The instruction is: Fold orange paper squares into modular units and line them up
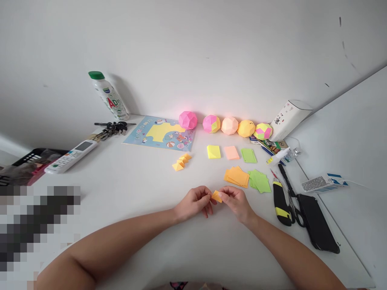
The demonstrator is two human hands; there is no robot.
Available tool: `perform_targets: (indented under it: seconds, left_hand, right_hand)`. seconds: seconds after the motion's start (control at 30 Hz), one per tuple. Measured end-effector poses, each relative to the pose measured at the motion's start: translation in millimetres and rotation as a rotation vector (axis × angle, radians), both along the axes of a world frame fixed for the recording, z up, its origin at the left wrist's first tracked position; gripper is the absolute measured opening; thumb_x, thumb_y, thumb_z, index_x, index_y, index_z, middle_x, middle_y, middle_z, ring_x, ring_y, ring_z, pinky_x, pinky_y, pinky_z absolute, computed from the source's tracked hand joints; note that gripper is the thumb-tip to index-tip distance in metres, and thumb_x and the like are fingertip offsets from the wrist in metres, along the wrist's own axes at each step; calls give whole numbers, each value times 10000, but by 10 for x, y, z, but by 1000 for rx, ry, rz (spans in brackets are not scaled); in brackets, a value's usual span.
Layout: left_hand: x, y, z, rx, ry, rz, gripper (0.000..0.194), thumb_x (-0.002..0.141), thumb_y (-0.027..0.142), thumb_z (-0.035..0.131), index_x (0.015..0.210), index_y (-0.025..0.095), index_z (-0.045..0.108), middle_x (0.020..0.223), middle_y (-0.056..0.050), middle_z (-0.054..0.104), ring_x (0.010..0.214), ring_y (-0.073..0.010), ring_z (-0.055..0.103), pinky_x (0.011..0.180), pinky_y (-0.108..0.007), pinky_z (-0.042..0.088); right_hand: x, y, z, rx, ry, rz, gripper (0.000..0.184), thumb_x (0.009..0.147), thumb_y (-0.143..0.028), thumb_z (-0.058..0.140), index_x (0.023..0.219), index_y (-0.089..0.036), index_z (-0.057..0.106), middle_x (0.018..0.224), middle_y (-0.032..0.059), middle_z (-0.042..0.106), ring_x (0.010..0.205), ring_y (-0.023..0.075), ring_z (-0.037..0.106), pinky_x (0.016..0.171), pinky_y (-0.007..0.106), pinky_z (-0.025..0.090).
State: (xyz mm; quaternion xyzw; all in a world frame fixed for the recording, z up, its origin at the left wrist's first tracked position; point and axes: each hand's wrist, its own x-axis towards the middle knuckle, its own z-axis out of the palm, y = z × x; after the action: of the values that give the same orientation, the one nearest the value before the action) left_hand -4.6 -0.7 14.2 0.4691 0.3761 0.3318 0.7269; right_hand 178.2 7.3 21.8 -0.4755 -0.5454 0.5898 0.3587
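A small folded orange paper piece (217,196) is held between my two hands, just above the white table. My left hand (198,200) pinches its left edge between thumb and fingers. On the other side, my right hand (236,201) grips the right edge in the same way. Beyond my hands lie a fanned stack of orange paper squares (237,177) and a stack of green paper squares (260,181). To the left, several folded orange units (181,162) rest in a short row.
Along the wall sit several faceted paper balls, one pink (188,120). Yellow (214,152), peach (232,152) and green pads (248,155) lie before them. At right are a cutter (281,203), scissors (292,209) and a black phone (317,223); at left, a remote (71,157) and bottle (110,96).
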Motion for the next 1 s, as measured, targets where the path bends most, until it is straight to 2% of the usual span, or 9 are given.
perform_targets:
  seconds: [0.1, 0.17, 0.33, 0.47, 0.6, 1.0]
  left_hand:
    - [2, 3, 7, 13, 24, -53, 268, 786, 400, 558, 847, 145, 500, 818, -57, 618, 594, -133, 605, 508, -263, 493]
    - [13, -1, -5, 39, 66, -83, 261, 773, 396, 575, 789, 143, 510, 733, -23, 596, 549, -110, 576, 490, -241, 474]
    - [41, -7, -30, 31, 103, -19, 296, 769, 428, 568, 696, 160, 465, 555, 46, 507, 425, -66, 469, 417, -205, 415]
    - [41, 6, -20, 16, 53, 16, 307, 758, 443, 578, 709, 162, 466, 533, 57, 496, 414, -61, 454, 413, -201, 404]
    - [43, 6, -23, 17, 52, 32, 324, 749, 461, 584, 707, 163, 465, 529, 58, 495, 404, -59, 445, 413, -201, 393]
    - [52, -17, -37, 18, -11, 63, 327, 744, 455, 597, 694, 160, 467, 547, 48, 521, 401, -55, 447, 418, -199, 371]
  right_hand:
    - [-7, -9, 14, -1, 55, 80, 188, 773, -330, 594, 694, -160, 599, 657, 6, 587, 649, 141, 538, 640, 273, 435]
    - [-15, -16, 8, 2, 67, 110, 185, 779, -322, 590, 690, -160, 591, 650, 3, 584, 645, 140, 542, 636, 272, 436]
    - [-27, -32, -21, 37, -11, 68, 162, 768, -326, 607, 756, -165, 599, 700, -3, 568, 660, 131, 522, 634, 258, 431]
    - [-27, -43, -2, 77, -87, 138, 147, 788, -308, 583, 835, -169, 600, 797, 13, 583, 751, 153, 542, 686, 269, 436]
    - [-34, -46, 13, 110, -161, 130, 128, 804, -274, 541, 797, -162, 601, 767, 13, 575, 730, 151, 530, 672, 263, 425]
    - [-33, -50, 17, 138, -178, 118, 91, 752, -192, 511, 681, -168, 561, 662, -12, 486, 630, 129, 448, 581, 238, 379]
